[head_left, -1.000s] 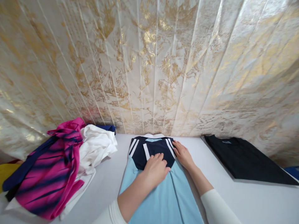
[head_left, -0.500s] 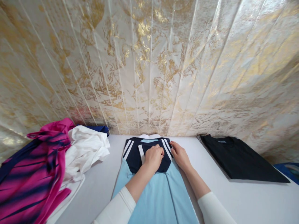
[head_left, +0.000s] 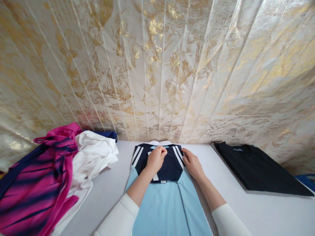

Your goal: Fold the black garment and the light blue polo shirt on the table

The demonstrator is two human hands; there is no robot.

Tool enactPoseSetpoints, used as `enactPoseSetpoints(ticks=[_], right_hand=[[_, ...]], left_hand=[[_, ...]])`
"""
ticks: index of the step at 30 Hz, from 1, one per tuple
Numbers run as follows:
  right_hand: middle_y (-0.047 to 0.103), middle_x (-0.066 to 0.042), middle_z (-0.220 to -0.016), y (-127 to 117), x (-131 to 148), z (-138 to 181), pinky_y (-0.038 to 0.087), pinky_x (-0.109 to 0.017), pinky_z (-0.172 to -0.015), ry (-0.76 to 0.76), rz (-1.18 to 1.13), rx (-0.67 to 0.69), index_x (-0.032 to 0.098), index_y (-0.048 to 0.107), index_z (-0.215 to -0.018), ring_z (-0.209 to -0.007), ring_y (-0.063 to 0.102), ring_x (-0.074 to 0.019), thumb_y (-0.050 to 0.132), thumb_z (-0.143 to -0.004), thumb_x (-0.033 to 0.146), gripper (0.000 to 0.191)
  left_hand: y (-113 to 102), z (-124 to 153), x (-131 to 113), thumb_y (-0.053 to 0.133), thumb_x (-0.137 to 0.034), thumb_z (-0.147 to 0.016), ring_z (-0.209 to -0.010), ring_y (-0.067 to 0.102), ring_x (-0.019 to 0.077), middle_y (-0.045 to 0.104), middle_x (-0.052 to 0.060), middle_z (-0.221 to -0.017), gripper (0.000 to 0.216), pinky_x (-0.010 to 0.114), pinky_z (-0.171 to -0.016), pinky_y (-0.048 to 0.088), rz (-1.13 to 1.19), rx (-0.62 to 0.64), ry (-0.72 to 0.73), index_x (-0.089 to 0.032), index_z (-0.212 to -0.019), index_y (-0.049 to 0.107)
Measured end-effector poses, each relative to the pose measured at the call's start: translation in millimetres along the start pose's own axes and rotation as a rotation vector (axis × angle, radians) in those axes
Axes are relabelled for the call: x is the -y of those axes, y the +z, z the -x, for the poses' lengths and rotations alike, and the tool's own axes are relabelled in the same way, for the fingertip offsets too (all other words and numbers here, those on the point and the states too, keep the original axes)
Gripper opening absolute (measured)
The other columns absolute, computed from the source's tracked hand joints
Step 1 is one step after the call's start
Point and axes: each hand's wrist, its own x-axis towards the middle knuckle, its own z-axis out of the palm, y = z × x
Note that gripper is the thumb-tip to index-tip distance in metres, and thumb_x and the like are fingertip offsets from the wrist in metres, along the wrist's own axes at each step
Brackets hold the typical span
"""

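At the bottom centre of the frame, two forearms in white sleeves reach forward over a light blue and navy jersey (head_left: 169, 203), which lies flat on the white table (head_left: 258, 209) with its collar at the far end, against the backdrop. The left hand (head_left: 155, 159) rests on the navy upper panel at the middle of the frame. Its fingers (head_left: 161, 150) are curled close together, with the tips just below the white collar; whether they pinch the cloth cannot be told. The right hand (head_left: 193, 164) lies flat just beside it, fingers straight and together, pressing the jersey's right edge by the white shoulder stripes. At the lower left a pink and navy striped garment (head_left: 34, 186) is heaped against a crumpled white garment (head_left: 94, 157). At the right a folded black T-shirt (head_left: 256, 170) lies well apart from the jersey. Behind everything a creased white and gold foil backdrop (head_left: 157, 65) fills the upper frame.
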Motion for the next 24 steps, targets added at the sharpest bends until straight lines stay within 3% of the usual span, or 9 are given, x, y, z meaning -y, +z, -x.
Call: enactPoseSetpoints(ticks=[6, 9, 12, 15, 18, 24], right_hand=[[0.06, -0.011, -0.126, -5, 8, 0, 0.039, -0.043, -0.105, -0.038, -0.058, -0.046, 0.017, 0.057, -0.119, -0.12, 0.053, -0.0233, 0.041, -0.081, 0.016, 0.042], [0.06, -0.009, -0.126, -9, 36, 4, 0.039, -0.043, -0.104, -0.135, -0.115, -0.057, 0.02, 0.055, -0.12, -0.119, 0.052, -0.0216, 0.039, -0.083, 0.014, 0.041], [0.059, -0.007, -0.126, -6, 68, 12, 0.041, -0.039, -0.103, -0.241, -0.17, 0.021, 0.022, 0.051, -0.124, -0.118, 0.052, -0.0188, 0.039, -0.084, 0.011, 0.043], [0.056, -0.009, -0.129, 4, 85, 21, 0.04, -0.042, -0.103, -0.291, -0.132, 0.084, 0.021, 0.05, -0.126, -0.12, 0.05, -0.0212, 0.043, -0.083, 0.011, 0.045], [0.054, -0.011, -0.131, 13, 84, 27, 0.04, -0.045, -0.102, -0.267, -0.073, 0.117, 0.019, 0.053, -0.123, -0.121, 0.049, -0.0238, 0.047, -0.083, 0.013, 0.041], [0.054, -0.013, -0.131, 17, 79, 26, 0.04, -0.044, -0.101, -0.256, -0.029, 0.139, 0.017, 0.057, -0.118, -0.12, 0.05, -0.0237, 0.048, -0.084, 0.013, 0.036]], left_hand=[[-59, -3, 25, 0.049, -0.023, -0.088, -0.074, 0.06, 0.0153, 0.065, -0.001, -0.074, 0.014, 0.023, -0.067, 0.041, 0.006, 0.039, -0.021, -0.02, -0.08, 0.061], [-87, 1, 35, 0.05, -0.024, -0.086, -0.074, 0.06, 0.0158, 0.066, -0.001, -0.076, 0.014, 0.023, -0.066, 0.04, -0.023, 0.042, -0.026, -0.02, -0.078, 0.061], [-100, 6, 39, 0.05, -0.025, -0.086, -0.074, 0.059, 0.0154, 0.066, -0.002, -0.077, 0.015, 0.023, -0.066, 0.04, -0.051, 0.059, -0.024, -0.02, -0.078, 0.062], [-97, 7, 39, 0.049, -0.024, -0.086, -0.073, 0.06, 0.0152, 0.066, -0.002, -0.075, 0.016, 0.022, -0.065, 0.04, -0.091, 0.073, -0.04, -0.021, -0.078, 0.062], [-81, 6, 39, 0.05, -0.019, -0.086, -0.072, 0.06, 0.016, 0.065, -0.001, -0.072, 0.016, 0.023, -0.064, 0.039, -0.147, 0.071, -0.071, -0.021, -0.075, 0.062], [-39, 0, 36, 0.051, -0.017, -0.089, -0.09, 0.061, 0.0163, 0.066, 0.001, -0.096, 0.013, 0.023, -0.075, 0.04, -0.214, 0.026, -0.033, -0.021, -0.084, 0.062]])
